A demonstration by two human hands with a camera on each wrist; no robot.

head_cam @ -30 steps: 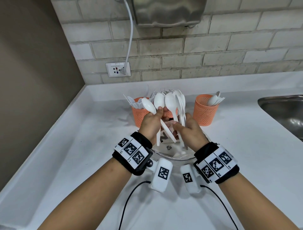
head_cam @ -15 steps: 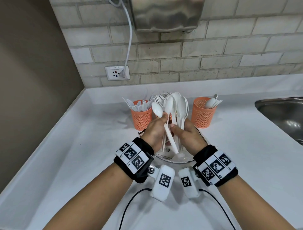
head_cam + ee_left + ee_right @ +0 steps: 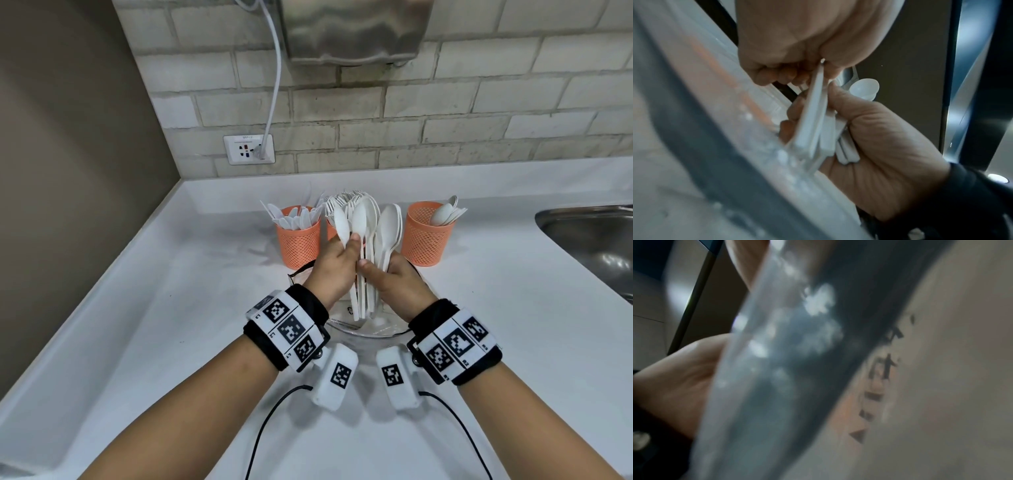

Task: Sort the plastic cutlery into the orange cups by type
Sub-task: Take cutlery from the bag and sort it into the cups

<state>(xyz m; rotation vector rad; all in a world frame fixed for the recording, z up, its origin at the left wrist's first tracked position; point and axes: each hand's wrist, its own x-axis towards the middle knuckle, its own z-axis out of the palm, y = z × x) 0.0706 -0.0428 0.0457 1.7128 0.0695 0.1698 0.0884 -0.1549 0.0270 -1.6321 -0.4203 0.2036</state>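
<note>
Head view: left hand [image 3: 334, 270] and right hand [image 3: 399, 281] grip white spoons [image 3: 368, 240] upright.

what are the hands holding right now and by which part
Both the left hand and right hand grip white plastic spoons by their handles, bowls pointing up.

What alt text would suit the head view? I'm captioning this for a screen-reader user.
Over a white countertop, the left hand and right hand together grip a bunch of white plastic spoons upright above a clear plastic container. Behind stand three orange mesh cups holding sorted cutlery, with a steel sink at right.
</note>
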